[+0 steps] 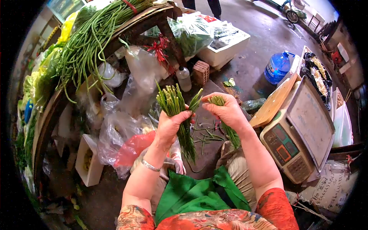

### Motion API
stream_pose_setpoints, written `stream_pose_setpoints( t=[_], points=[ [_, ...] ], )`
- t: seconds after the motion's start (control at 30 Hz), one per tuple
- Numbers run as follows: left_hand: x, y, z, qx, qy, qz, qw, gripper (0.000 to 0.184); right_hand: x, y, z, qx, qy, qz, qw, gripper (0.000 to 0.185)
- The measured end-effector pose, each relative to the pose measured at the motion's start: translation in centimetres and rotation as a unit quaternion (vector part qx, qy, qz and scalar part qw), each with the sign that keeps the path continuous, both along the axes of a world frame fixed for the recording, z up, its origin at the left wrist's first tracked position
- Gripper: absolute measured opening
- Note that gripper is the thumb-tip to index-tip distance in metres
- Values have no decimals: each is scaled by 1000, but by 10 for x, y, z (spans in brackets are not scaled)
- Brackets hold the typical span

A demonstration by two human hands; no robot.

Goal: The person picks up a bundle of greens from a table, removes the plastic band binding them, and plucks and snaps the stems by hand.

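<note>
Two bare hands hold green stems above the lap, and I watch them from the head camera. The left hand (pixel 168 124) is closed around a thick bundle of stems (pixel 171 100), cut ends up, the rest hanging below the fist. The right hand (pixel 227 109) is curled round a smaller bunch (pixel 231 136), which hangs beside the wrist; its fingertips come near a few stems leaning out from the bundle, and I cannot tell whether they touch. Below, between the knees, loose stem pieces (pixel 209 136) lie on the floor (pixel 260 28). Over on my left, long beans (pixel 86 42) spill over the inner edge of the table (pixel 45 115). To my right I see a scale (pixel 289 134), a wooden board (pixel 274 101) by its far left edge, and a blue water jug (pixel 278 68) beyond.
</note>
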State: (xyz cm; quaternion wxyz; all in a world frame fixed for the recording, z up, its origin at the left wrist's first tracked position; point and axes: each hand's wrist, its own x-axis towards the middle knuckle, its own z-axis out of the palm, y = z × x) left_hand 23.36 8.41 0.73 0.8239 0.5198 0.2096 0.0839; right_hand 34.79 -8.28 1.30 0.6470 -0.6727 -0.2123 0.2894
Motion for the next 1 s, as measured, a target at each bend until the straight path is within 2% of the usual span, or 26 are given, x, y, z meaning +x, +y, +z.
stream_pose_setpoints(
  t=[0.03, 0.17, 0.4, 0.5, 0.6, 0.63, 0.73, 0.97, 1.0],
  points=[
    [0, -1, 1, 2, 10, 6, 1000, 21, 1, 1, 1, 28, 50, 10, 998, 10],
    [1, -5, 0, 9, 16, -16, 1000, 19, -8, 10, 7, 106, 104, -14, 989, 14],
    [2, -12, 2, -33, 3, -21, 999, 21, -11, 14, 4, 163, 138, -28, 977, 14],
    [2, -10, -5, -13, -9, -15, 1000, 22, -9, 11, 7, 185, 143, -31, 972, 13],
    [5, -9, -13, 17, -19, -2, 1000, 18, -6, 7, 6, 150, 104, -17, 983, 14],
    [2, -12, 3, -1, 26, -15, 1000, 18, -7, 6, 5, 147, 81, -12, 986, 14],
    [4, -8, 1, 57, -11, -16, 998, 18, -4, 4, 3, 124, 74, -3, 989, 15],
    [5, -9, -1, 121, 9, 4, 993, 17, -7, 10, -4, 107, 17, 29, 994, 14],
    [5, -9, 0, 154, -29, -7, 988, 18, -7, 10, -4, 98, 2, 32, 995, 12]
  ],
)
